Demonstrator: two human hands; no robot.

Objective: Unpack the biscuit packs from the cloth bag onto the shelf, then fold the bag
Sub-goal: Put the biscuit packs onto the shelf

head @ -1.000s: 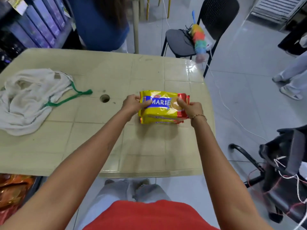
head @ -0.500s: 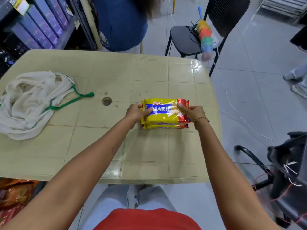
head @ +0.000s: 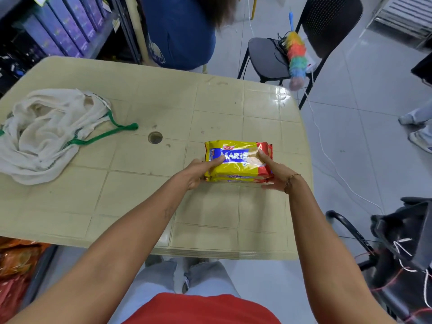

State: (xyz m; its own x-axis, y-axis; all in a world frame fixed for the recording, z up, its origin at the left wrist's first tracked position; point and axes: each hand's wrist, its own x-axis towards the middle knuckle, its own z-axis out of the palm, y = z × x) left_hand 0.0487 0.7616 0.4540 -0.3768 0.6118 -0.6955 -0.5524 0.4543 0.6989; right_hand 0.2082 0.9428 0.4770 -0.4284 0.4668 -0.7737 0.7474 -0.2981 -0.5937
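1. The left hand point(head: 195, 173) and right hand point(head: 274, 173) grasp the stacked biscuit packs point(head: 237, 160) at opposite ends.
2. The packs sit right of the table's hole point(head: 155, 137).
3. The cloth bag point(head: 44, 134) lies crumpled left of the hole.

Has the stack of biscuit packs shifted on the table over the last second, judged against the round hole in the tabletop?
No. The biscuit packs sit right of and slightly nearer than the table hole, as before; only the camera moved.
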